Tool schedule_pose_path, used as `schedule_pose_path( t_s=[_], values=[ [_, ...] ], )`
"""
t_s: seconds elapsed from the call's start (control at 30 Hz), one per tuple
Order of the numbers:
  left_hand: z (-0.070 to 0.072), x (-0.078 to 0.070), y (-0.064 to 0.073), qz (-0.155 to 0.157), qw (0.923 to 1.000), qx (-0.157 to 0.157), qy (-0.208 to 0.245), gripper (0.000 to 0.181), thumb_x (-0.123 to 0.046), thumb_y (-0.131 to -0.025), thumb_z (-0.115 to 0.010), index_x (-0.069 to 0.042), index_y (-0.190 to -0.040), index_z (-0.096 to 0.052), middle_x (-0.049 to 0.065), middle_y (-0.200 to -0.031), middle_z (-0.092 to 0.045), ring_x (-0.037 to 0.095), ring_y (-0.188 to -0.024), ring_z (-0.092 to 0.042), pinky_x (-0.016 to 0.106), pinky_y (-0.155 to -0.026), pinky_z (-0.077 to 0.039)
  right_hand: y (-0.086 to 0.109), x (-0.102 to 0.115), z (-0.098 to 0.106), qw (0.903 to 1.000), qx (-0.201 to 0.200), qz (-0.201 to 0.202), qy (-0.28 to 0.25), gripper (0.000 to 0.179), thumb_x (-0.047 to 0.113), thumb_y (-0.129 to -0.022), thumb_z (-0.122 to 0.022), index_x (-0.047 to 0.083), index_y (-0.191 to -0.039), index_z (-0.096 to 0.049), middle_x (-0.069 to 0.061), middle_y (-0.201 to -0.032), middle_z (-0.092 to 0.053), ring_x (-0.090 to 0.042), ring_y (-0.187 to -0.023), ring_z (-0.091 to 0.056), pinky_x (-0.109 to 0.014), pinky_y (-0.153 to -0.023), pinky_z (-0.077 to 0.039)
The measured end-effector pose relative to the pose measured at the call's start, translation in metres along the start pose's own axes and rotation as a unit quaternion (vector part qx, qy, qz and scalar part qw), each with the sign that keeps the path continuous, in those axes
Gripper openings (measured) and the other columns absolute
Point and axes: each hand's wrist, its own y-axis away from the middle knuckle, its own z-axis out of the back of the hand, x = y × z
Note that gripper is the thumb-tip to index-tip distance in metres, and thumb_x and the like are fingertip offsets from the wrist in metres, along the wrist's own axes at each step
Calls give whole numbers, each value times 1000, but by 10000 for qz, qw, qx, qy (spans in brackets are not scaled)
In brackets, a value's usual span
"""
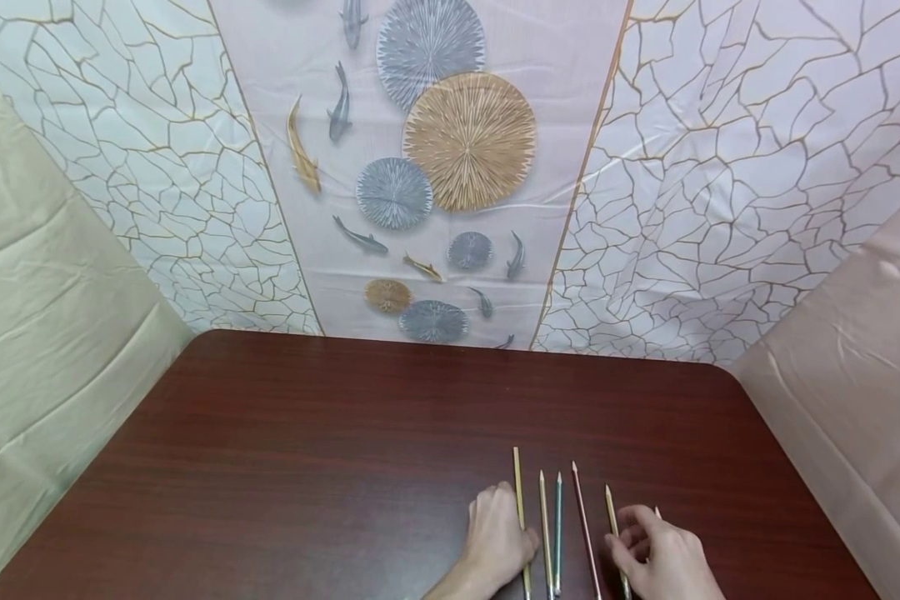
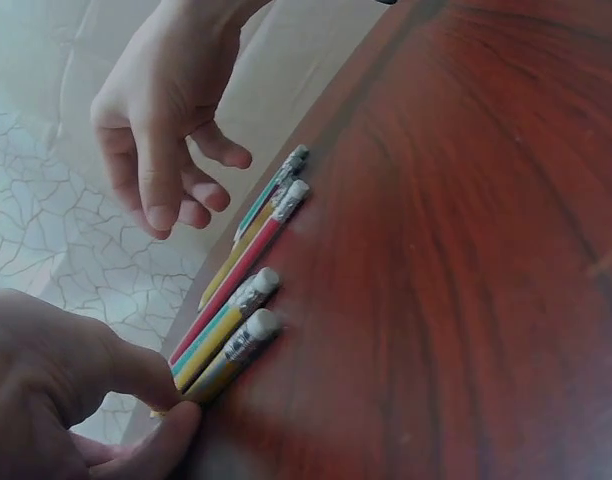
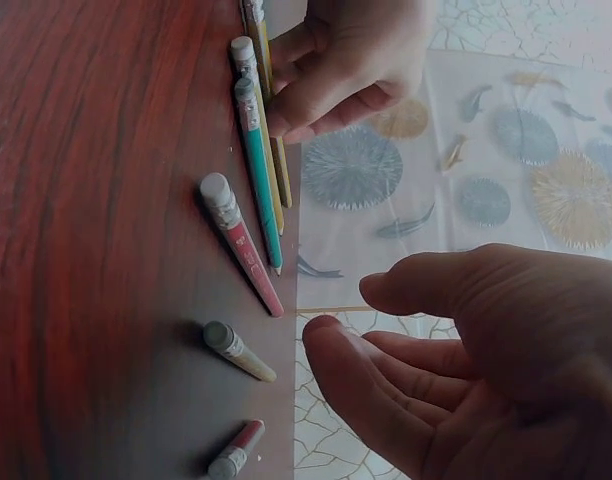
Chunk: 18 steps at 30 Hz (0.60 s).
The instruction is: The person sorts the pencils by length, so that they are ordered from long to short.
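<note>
My left hand [image 1: 495,533] pinches the leftmost yellow pencil [image 1: 518,483] between thumb and finger. That pencil's white eraser [image 2: 264,323] points toward me in the left wrist view. Beside it lie a second yellow pencil [image 1: 544,517] and a teal pencil [image 1: 558,525], close together. A red pencil [image 1: 585,525] lies a little to their right. My right hand [image 1: 667,554] hovers with loosely bent fingers beside another yellow pencil [image 1: 612,512]. Its thumb and fingertips stand apart with nothing between them in the right wrist view. One more pencil tip [image 1: 657,511] shows behind that hand.
The pencils lie side by side on a dark reddish-brown wooden table [image 1: 307,467], erasers toward the near edge. A patterned cloth [image 1: 435,267] hangs behind the table. Plain beige cloth [image 1: 45,333] stands at the left and right sides.
</note>
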Motion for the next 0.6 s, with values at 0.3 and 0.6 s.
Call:
schedule_pose_path(
  t_s=[0.3, 0.6],
  values=[
    [9, 2, -5, 419, 9977, 233, 473, 27, -5, -53, -76, -14, -52, -50, -9, -51, -44, 12, -49, -42, 28, -46, -40, 0, 5, -2, 9994, 144, -311, -63, 25, 2, -69, -84, 8, -85, -65, 16, -67, -57, 5, -55, -51, -26, -52, -48],
    [16, 7, -6, 543, 9953, 400, 692, 21, -6, -53, -77, -11, -64, -60, -9, -61, -53, 13, -57, -53, 29, -52, -44, -4, 11, -4, 9943, 557, -876, -222, 19, 5, -75, -80, 8, -86, -66, 11, -71, -59, 1, -58, -55, -26, -56, -48]
  ],
)
